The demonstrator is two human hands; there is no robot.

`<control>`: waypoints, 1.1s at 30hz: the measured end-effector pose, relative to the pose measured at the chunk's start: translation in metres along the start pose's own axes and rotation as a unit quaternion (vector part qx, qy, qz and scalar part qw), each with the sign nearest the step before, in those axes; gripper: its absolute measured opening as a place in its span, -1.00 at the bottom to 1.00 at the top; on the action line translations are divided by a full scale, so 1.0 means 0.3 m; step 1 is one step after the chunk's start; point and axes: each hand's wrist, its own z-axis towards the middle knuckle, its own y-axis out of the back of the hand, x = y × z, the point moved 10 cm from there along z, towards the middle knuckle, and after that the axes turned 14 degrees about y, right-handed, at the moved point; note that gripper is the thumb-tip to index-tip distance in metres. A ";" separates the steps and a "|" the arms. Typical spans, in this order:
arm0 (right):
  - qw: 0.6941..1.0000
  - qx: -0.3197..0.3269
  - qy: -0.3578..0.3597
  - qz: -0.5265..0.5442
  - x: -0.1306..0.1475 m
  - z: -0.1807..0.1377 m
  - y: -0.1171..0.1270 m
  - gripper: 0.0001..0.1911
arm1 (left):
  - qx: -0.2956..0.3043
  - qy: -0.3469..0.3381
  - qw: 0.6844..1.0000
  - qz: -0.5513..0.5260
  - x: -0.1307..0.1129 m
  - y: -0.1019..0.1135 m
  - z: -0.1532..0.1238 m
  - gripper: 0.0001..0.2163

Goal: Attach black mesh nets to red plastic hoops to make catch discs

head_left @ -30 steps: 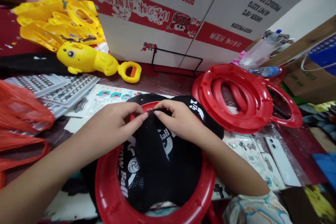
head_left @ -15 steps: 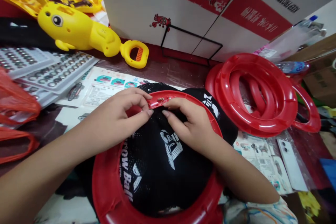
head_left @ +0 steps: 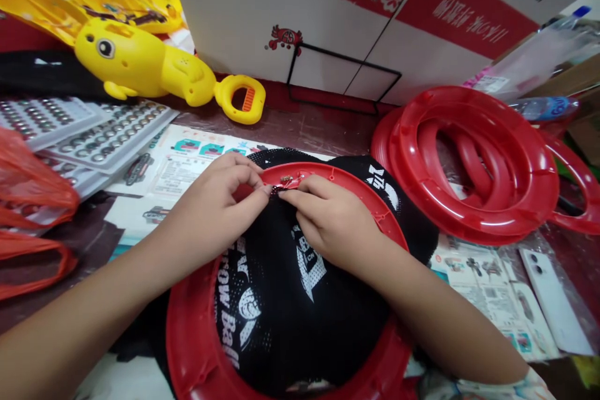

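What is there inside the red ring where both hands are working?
Inside the red ring, black cloth with white print covers most of the opening. Its far groove holds small parts, too small to name. Whatever lies under the cloth is hidden.

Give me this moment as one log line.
left hand: pinching black fabric by edge; right hand: at same edge; red ring: fabric across opening; right: stacked red rings, white phone

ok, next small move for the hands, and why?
Probably ease the edge of the black printed fabric along the inner rim of the red plastic ring, clear of the small wired parts: the left hand appears to pinch that edge, the right hand has a fingertip there, and the parts lie exposed just beyond.
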 end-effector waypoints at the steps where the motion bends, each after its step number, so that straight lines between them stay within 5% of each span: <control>1: 1.000 0.006 -0.003 0.000 -0.002 0.001 -0.004 -0.64 | -0.001 0.000 1.000 0.003 0.000 -0.001 0.001 -0.82; 15: 0.998 0.054 -0.030 0.012 -0.025 0.004 -0.032 -0.66 | -0.010 0.007 1.000 0.007 0.018 -0.013 0.019 -0.81; 33: 0.998 0.031 -0.052 0.024 -0.052 -0.002 -0.014 -0.66 | 0.008 0.027 1.000 -0.007 0.029 -0.027 0.030 -0.78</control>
